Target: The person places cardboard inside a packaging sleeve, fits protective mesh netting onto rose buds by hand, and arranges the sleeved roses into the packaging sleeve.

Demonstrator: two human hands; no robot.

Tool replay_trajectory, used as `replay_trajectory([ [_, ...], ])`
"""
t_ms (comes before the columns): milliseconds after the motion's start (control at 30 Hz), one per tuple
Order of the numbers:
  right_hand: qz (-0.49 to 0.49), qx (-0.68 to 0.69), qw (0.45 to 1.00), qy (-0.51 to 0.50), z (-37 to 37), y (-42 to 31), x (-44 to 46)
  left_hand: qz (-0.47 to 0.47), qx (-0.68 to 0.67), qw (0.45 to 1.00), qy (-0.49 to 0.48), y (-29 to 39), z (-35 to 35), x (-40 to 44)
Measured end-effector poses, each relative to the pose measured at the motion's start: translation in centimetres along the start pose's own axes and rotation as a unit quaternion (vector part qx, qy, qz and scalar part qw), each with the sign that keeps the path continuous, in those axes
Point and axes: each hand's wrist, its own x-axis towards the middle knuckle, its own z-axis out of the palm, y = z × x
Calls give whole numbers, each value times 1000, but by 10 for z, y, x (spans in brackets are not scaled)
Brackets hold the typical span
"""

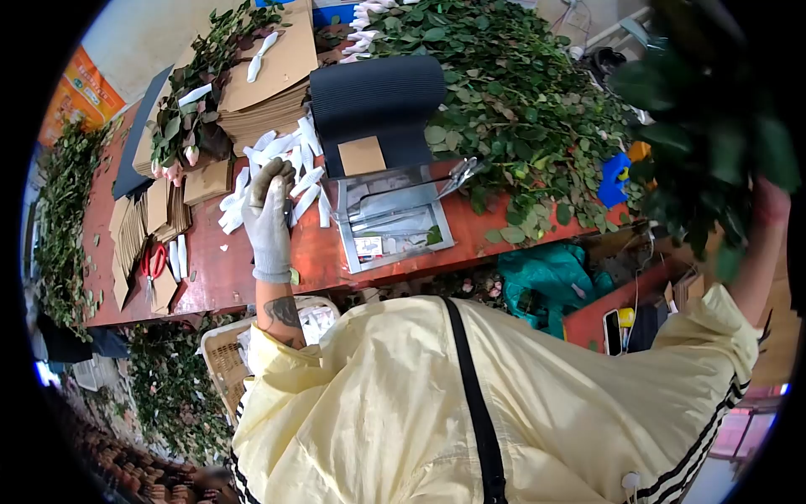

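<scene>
Leafy bunch [705, 134], cluttered red table [315, 260], wall [138, 42]

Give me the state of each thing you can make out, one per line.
Leafy bunch: raised, blurred
Right hand: gripping the bunch
Left hand: gloved, beside the white pieces
White pieces: loosely heaped
Brown sheets: stacked
Red-handled scissors: lying down, blades unclear
Teal bag: crumpled
Jacket zip: closed

The leafy bunch [705, 139] was dark green, kinda blurry, held up at the far right with some leaves dangling. The white sleeves [273, 149] were just a messy heap on the red tabletop [210, 260], pointing every which way.
</scene>
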Motion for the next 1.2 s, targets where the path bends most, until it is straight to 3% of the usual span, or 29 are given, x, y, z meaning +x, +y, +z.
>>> replay_trajectory([
  [133, -50, -26, 998, 16, 30, 25, 64, -27, 50, 998, -3, -17, -5, 11],
  [233, -178, 3, 984, -31, 103, -11, 108, -71, 39, 997, 16, -23, -7, 6],
  [300, -146, -55, 970, -186, 127, -46, 128, -72, 89, 993, -18, -17, -8, 5],
  [467, -183, 0, 952, -244, 205, -87, 150, -118, 68, 990, -22, -24, -22, 14],
  [500, -166, -12, 929, -331, 216, -98, 157, -121, 58, 991, -13, -24, -23, 16],
  [567, -174, 15, 911, -373, 251, -106, 158, -122, 79, 989, 1, -21, -23, 23],
  [633, -178, 39, 908, -376, 286, -109, 151, -45, 227, 970, -78, -14, -23, 34],
  [733, -180, 79, 905, -376, 324, -110, 134, 54, 324, 929, -172, -4, -2, 56],
  [800, -164, 83, 881, -436, 323, -113, 137, 69, 334, 917, -207, -9, 12, 69],
  [867, -177, 103, 887, -414, 319, -104, 137, 176, 432, 844, -265, -22, 23, 79],
  [900, -188, 117, 896, -384, 312, -100, 135, 168, 444, 830, -292, -28, 27, 82],
  [967, -183, 96, 885, -417, 294, -91, 131, 120, 476, 811, -320, -46, 32, 81],
  [1033, -172, 89, 926, -324, 280, -80, 121, -5, 453, 817, -356, -44, 36, 82],
  [1100, -178, 109, 922, -326, 268, -67, 117, -49, 435, 830, -346, -46, 37, 80],
  [1200, -168, 173, 916, -320, 245, -56, 121, -40, 384, 845, -371, -30, 43, 86],
])
